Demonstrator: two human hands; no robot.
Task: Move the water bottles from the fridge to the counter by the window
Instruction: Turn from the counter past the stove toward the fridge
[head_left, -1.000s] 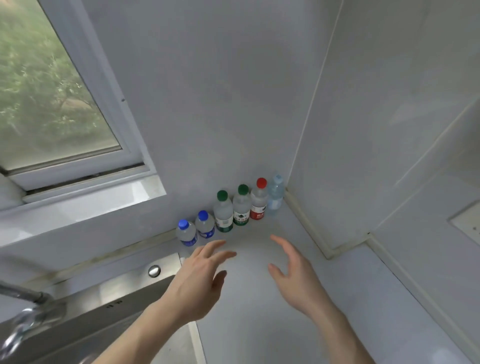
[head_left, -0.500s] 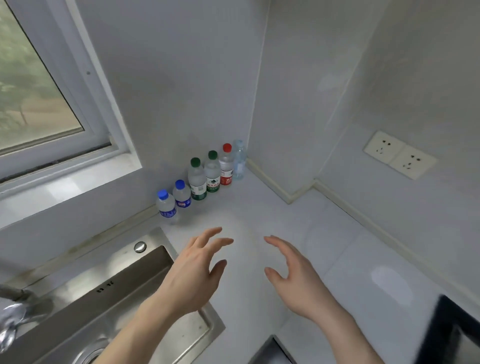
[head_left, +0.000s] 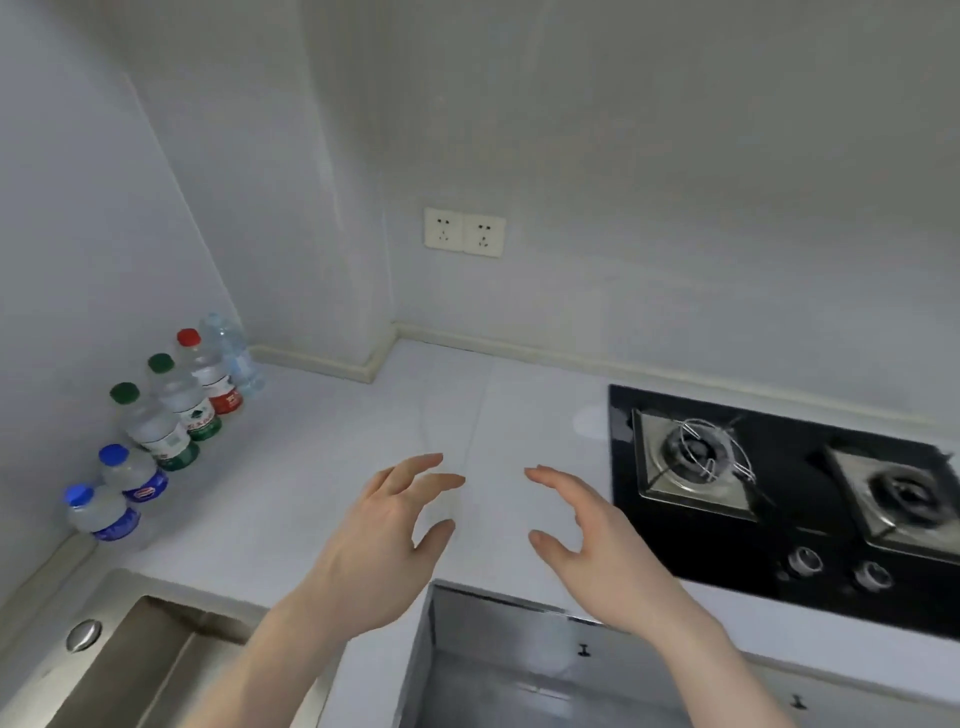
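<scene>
Several water bottles stand in a row against the left wall on the white counter. Two have blue caps, two have green caps, one has a red cap, and one clear bottle stands in the corner. My left hand and my right hand hover above the counter's front edge, well to the right of the bottles. Both hands are empty with fingers spread and curled. The fridge and window are out of view.
A steel sink lies at the lower left. A black gas hob with two burners fills the right of the counter. A double wall socket is on the back wall. Grey cabinet fronts sit below the counter.
The view has swung to the right: the window has left the frame and the hob has come in. The bottles now sit at the far left. Both hands stay empty and spread.
</scene>
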